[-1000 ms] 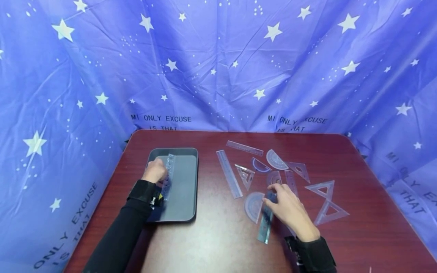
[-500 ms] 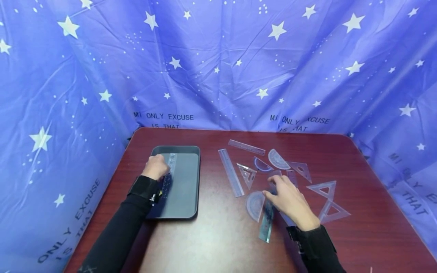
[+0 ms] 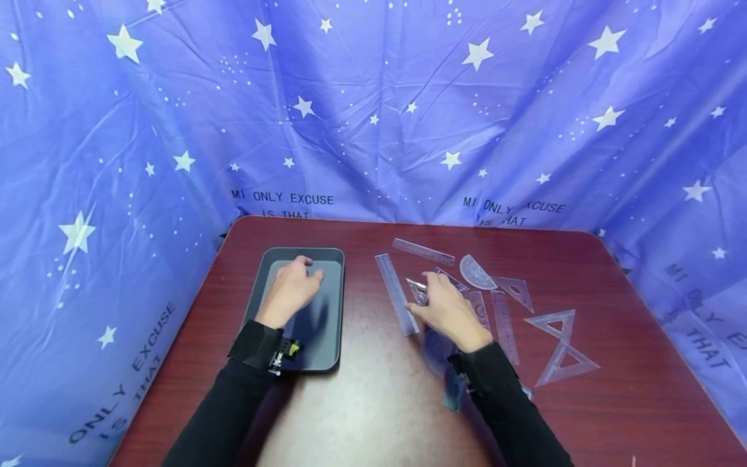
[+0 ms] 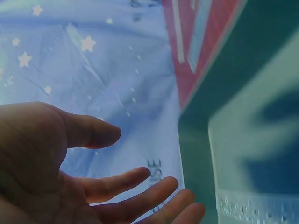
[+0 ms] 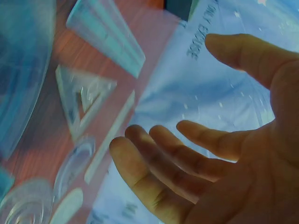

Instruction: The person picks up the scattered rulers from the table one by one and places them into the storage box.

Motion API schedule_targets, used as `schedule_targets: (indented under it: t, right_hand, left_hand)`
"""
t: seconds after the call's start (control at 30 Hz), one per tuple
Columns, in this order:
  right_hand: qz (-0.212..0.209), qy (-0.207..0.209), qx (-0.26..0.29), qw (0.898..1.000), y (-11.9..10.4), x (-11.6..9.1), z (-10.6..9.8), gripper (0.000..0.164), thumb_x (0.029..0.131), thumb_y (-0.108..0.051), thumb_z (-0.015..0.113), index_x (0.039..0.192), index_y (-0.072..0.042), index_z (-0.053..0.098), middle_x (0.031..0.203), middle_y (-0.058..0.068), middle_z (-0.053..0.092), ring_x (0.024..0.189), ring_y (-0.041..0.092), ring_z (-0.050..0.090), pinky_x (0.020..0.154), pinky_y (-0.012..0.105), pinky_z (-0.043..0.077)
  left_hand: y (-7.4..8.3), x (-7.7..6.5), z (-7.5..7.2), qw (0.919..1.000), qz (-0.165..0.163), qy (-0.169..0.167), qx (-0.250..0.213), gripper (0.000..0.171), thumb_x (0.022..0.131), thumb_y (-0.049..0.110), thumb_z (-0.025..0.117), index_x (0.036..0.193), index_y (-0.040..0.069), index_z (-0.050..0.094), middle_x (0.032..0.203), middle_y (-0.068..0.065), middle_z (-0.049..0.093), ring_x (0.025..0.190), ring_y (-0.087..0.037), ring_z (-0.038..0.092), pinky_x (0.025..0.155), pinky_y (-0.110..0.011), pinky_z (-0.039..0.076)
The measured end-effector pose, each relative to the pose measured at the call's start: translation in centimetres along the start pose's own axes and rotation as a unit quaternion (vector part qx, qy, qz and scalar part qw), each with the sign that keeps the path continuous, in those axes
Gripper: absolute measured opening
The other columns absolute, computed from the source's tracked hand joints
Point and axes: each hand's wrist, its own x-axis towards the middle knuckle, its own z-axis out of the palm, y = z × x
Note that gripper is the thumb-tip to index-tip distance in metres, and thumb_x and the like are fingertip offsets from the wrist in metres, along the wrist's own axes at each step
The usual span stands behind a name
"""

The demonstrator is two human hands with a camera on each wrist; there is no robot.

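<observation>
My left hand hovers over the grey tray, fingers spread and relaxed, holding nothing. A clear ruler lies in the tray in the left wrist view; from the head, my hand covers it. Above the drawing tools at the right is my right hand, its palm bare and fingers loosely bent in the right wrist view. Its fingertips overlap a small set square in the head view. Beneath the wrist and forearm, a large protractor and a bluish ruler are partly hidden.
Left of the set square lies a clear ruler, and another ruler lies farther back. To the right are a protractor, a long ruler and several set squares. A starry curtain hangs behind the table.
My left hand has let go of the ruler in the tray, opened and moved right. My right hand has moved left, from the bluish ruler toward the small set square.
</observation>
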Motion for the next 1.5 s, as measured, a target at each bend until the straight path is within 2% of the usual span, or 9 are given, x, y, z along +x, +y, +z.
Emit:
schedule_targets:
  t: [0.2,0.37,0.47,0.6,0.83,0.97,1.2,1.33,1.5]
  right_hand:
    - [0.008,-0.009,-0.028,1.000,-1.7,3.0,2.2,0.079,0.093,-0.034,0.084,0.152,0.005,0.049,0.142,0.029,0.058,0.126,0.046,0.063,0.100,0.064,0.057]
    - [0.038,-0.028,-0.043,0.998,-2.6,4.4,3.7,0.076,0.092,-0.036,0.085,0.146,0.006,0.053,0.136,0.027,0.059,0.122,0.046,0.065,0.097,0.065,0.057]
    - [0.055,-0.037,-0.059,0.996,-3.0,4.8,4.5,0.073,0.092,-0.037,0.086,0.141,0.007,0.055,0.132,0.028,0.060,0.120,0.048,0.066,0.098,0.069,0.056]
    - [0.077,-0.039,-0.075,0.993,-3.2,5.1,5.3,0.070,0.092,-0.036,0.085,0.139,0.008,0.055,0.130,0.028,0.060,0.121,0.048,0.064,0.101,0.065,0.056]
    - [0.091,-0.050,-0.088,0.991,-3.6,5.4,6.0,0.064,0.092,-0.026,0.083,0.136,0.012,0.057,0.128,0.031,0.060,0.123,0.049,0.061,0.101,0.060,0.057]
    - [0.101,-0.050,-0.081,0.990,-3.8,5.5,6.2,0.061,0.092,-0.022,0.082,0.136,0.012,0.057,0.129,0.032,0.060,0.123,0.049,0.061,0.102,0.059,0.057]
    - [0.122,-0.056,-0.060,0.989,-2.7,6.8,7.0,0.064,0.089,-0.024,0.084,0.134,0.013,0.056,0.127,0.032,0.064,0.122,0.047,0.064,0.102,0.060,0.057]
    - [0.125,-0.066,-0.056,0.988,-1.0,8.5,8.6,0.074,0.085,-0.027,0.088,0.136,0.014,0.054,0.128,0.032,0.065,0.122,0.048,0.065,0.102,0.064,0.056]
    - [0.124,-0.078,-0.056,0.988,-0.3,9.3,9.3,0.085,0.083,-0.032,0.090,0.141,0.015,0.051,0.135,0.034,0.063,0.125,0.051,0.063,0.106,0.065,0.054]
  left_hand:
    - [1.4,-1.3,1.8,0.9997,0.006,0.019,-0.012,0.053,0.110,0.034,0.053,0.157,0.009,0.052,0.150,-0.019,0.062,0.136,-0.039,0.061,0.108,-0.063,0.052]
    - [2.0,-2.8,2.9,0.9986,0.015,0.046,-0.020,0.050,0.109,0.032,0.056,0.154,0.010,0.055,0.142,-0.018,0.066,0.129,-0.039,0.063,0.104,-0.064,0.052]
    - [2.5,-3.8,3.4,0.9973,0.029,0.064,-0.019,0.049,0.108,0.030,0.058,0.153,0.009,0.056,0.137,-0.020,0.068,0.122,-0.039,0.066,0.096,-0.061,0.056]
    - [3.0,-4.8,4.0,0.9953,0.039,0.088,-0.015,0.048,0.108,0.029,0.059,0.150,0.007,0.059,0.135,-0.020,0.069,0.117,-0.040,0.068,0.089,-0.059,0.058]
    - [3.4,-6.8,5.3,0.9942,0.020,0.102,-0.027,0.050,0.107,0.034,0.060,0.152,0.009,0.058,0.143,-0.018,0.068,0.129,-0.041,0.065,0.099,-0.064,0.057]
    - [3.4,-8.0,5.8,0.9933,0.020,0.109,-0.034,0.050,0.107,0.032,0.061,0.151,0.008,0.059,0.143,-0.018,0.068,0.128,-0.042,0.064,0.098,-0.064,0.057]
    - [3.5,-9.4,6.1,0.9927,0.009,0.108,-0.054,0.048,0.107,0.032,0.059,0.151,0.011,0.059,0.144,-0.017,0.067,0.132,-0.041,0.062,0.100,-0.065,0.055]
    - [3.4,-9.6,6.1,0.9929,0.007,0.102,-0.060,0.048,0.108,0.032,0.058,0.152,0.012,0.058,0.144,-0.017,0.066,0.133,-0.041,0.062,0.099,-0.065,0.056]
    - [3.5,-9.7,6.1,0.9929,0.005,0.103,-0.060,0.048,0.108,0.032,0.059,0.152,0.012,0.058,0.143,-0.017,0.067,0.132,-0.041,0.062,0.097,-0.064,0.056]
